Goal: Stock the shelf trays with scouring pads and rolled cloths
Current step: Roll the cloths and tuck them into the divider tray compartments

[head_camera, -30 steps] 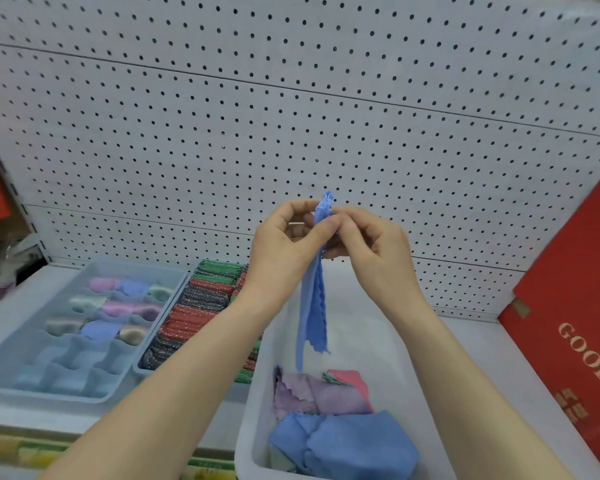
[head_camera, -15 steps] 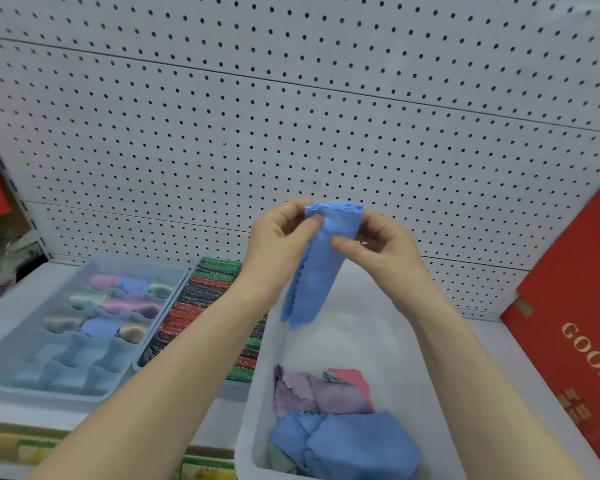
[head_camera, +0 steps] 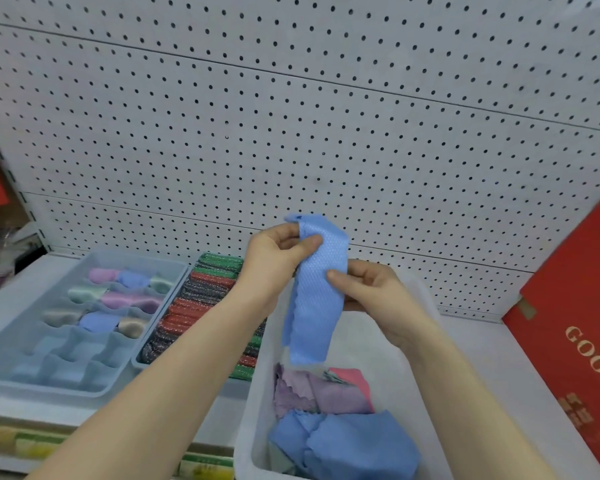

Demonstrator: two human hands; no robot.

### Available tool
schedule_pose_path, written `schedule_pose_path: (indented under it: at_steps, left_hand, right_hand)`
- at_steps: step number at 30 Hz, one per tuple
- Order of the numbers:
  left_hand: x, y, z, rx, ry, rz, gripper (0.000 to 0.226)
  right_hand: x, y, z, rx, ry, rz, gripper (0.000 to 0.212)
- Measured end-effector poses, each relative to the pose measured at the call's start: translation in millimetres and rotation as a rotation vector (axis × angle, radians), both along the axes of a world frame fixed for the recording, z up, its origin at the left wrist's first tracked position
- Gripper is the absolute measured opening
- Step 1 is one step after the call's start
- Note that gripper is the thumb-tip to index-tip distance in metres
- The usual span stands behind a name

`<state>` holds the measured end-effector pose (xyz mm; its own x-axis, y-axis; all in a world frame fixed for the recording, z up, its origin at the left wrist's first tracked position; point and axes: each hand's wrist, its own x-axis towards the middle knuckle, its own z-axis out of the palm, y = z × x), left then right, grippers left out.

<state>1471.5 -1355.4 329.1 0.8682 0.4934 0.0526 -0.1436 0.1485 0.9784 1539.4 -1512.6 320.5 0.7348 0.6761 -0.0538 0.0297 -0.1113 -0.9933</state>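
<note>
Nearest, a white plastic bin (head_camera: 257,382) holds loose flat cloths: a blue textured one (head_camera: 347,445) in front, with purple (head_camera: 312,393) and pink (head_camera: 352,379) pieces behind it.

Above the bin, both hands hold a blue dimpled microfibre cloth (head_camera: 314,299) folded into a long strip that hangs down, its lower end free just over the pile. The left hand (head_camera: 274,258) pinches the top of the strip between thumb and curled fingers. The right hand (head_camera: 371,289) pinches its right edge at mid-height, thumb on the front, fingers behind.

The cloth looks light, soft and limp, with a scalloped edge. It will likely sag and unfold unless it is gripped across the fold, so holding the top edge tight and rolling downward seems the safest grip. There is little risk of slipping or damage.

Further left on the shelf, a pale blue divided tray (head_camera: 42,388) has pastel rolled cloths (head_camera: 118,299) in its far cells, while the near cells look unfilled. Red, green and dark scouring pads (head_camera: 201,299) lie packed in rows beside it. Behind stands a white pegboard (head_camera: 291,116), and a red box (head_camera: 575,323) leans at the right.
</note>
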Motion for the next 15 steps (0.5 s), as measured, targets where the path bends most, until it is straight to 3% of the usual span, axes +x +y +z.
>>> schedule_pose_path:
  at_steps: [3, 6, 9, 12, 15]
  left_hand:
    - [0.2, 6.0, -11.9, 0.002, 0.127, -0.083, 0.033]
    - [-4.7, 1.9, -28.0, 0.054, 0.235, -0.23, 0.03]
    - [-4.8, -1.0, -34.1, 0.009, 0.227, -0.201, 0.024]
    - [-3.2, -2.1, -25.8, -0.023, 0.124, -0.135, 0.017]
    - [-5.8, -3.7, -12.0, 0.047, 0.009, -0.091, 0.027]
  right_hand:
    - [1.5, 1.6, -8.1, 0.016, 0.048, -0.098, 0.017]
    - [4.7, -0.5, -12.2, 0.004, 0.089, -0.166, 0.022]
    - [7.8, -3.2, -13.8, 0.068, 0.094, -0.158, 0.031]
    - [9.0, -3.4, -6.0, 0.154, -0.074, -0.149, 0.033]
    - [7.4, -3.4, 8.5, 0.166, -0.344, -0.143, 0.038]
